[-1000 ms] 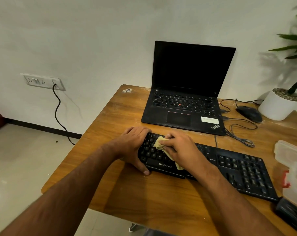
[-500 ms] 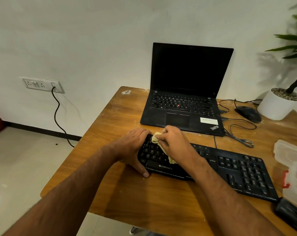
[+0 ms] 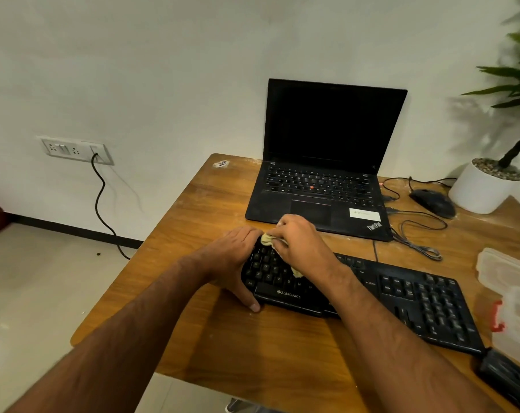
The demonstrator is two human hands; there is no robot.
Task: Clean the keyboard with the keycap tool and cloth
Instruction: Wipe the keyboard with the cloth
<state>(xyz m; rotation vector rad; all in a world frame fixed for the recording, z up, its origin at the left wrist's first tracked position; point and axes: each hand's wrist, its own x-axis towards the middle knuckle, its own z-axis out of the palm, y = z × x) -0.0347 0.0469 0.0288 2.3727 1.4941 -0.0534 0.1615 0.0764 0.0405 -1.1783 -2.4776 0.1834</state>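
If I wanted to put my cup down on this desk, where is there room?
Bare wood lies left of the laptop, from the desk's back corner down to the left hand. Another strip runs along the near edge, in front of the keyboard. The right side is crowded: mouse, cables, plant pot, plastic box.

Left of the keyboard (image 3: 401, 296) the wooden table (image 3: 193, 222) lies bare. Behind it stands the laptop (image 3: 321, 186); at its right end, plastic boxes (image 3: 512, 296).
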